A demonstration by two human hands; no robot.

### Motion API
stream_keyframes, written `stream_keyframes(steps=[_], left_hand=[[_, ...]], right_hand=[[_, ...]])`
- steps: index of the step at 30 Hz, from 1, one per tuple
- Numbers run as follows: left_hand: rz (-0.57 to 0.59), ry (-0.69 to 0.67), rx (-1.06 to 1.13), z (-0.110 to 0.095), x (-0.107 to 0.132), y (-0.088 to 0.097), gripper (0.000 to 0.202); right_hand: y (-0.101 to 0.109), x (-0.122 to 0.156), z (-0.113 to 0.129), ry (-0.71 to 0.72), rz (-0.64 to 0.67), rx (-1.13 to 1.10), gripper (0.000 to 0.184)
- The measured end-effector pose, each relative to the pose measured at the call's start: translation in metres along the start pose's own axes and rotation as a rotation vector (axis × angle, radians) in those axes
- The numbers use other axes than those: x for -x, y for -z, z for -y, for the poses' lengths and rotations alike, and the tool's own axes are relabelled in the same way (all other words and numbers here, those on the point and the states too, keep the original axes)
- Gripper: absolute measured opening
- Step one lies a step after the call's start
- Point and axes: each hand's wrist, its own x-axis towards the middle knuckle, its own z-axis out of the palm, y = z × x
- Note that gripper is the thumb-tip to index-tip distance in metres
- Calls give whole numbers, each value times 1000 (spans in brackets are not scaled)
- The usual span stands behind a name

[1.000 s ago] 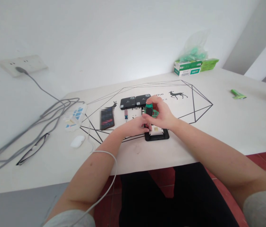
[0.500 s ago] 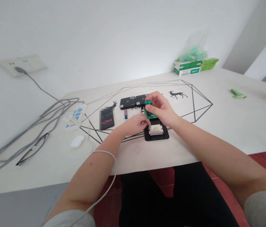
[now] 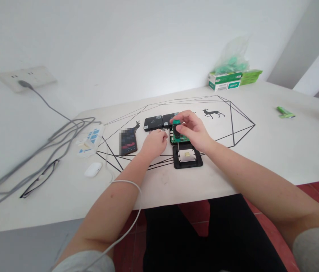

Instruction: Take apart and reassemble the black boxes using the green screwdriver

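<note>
My right hand point(image 3: 191, 130) is closed around the green and black handle of a screwdriver point(image 3: 176, 130), held upright. Its thin shaft points down to the left side of a black case cover point(image 3: 177, 165) with a silvery metal plate point(image 3: 187, 155) in it. Just behind the cover, partly under my right hand, lies a green circuit board point(image 3: 184, 139) in a black housing. My left hand point(image 3: 155, 144) is to the left of the board, low over the table, its fingers curled together; what they hold, if anything, is hidden.
Two black boxes point(image 3: 153, 123) lie behind my hands. On the left are a phone point(image 3: 128, 142), a white earphone case point(image 3: 93, 169), glasses point(image 3: 40, 178), a power strip point(image 3: 93, 139) and a looped grey cable point(image 3: 47, 144). Green-white boxes point(image 3: 225, 78) and a green wrapper point(image 3: 285, 112) are right.
My left hand has moved left from the screwdriver's shaft and now covers the spot where a second screwdriver lay. My right hand remains on the green-handled screwdriver, which has shifted slightly.
</note>
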Motion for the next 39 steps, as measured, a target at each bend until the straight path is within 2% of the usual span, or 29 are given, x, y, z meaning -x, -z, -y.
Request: stream_keyframes(steps=[4, 9, 13, 17, 20, 24, 27, 33, 39], left_hand=[[-3, 146, -100, 3, -1, 4, 26], [9, 220, -188, 5, 0, 6, 25], [36, 274, -227, 4, 1, 6, 26], [81, 317, -261, 5, 1, 8, 28], [128, 302, -288, 7, 1, 7, 33], [146, 266, -301, 8, 2, 5, 37], [132, 257, -293, 9, 2, 3, 35], [130, 208, -263, 11, 3, 0, 30], [145, 197, -248, 10, 2, 0, 29]], right_hand=[[1, 1, 2, -32, 80, -97, 25], [-3, 2, -2, -12, 33, -16, 37], [-4, 1, -3, -4, 47, -21, 41], [-2, 1, 0, -10, 43, -1, 30], [0, 1, 4, -16, 46, -25, 20], [0, 0, 6, -49, 50, -128, 19], [-1, -1, 3, -90, 52, -162, 28], [-2, 0, -1, -31, 20, 18, 42], [2, 0, 0, 3, 37, 40, 24]])
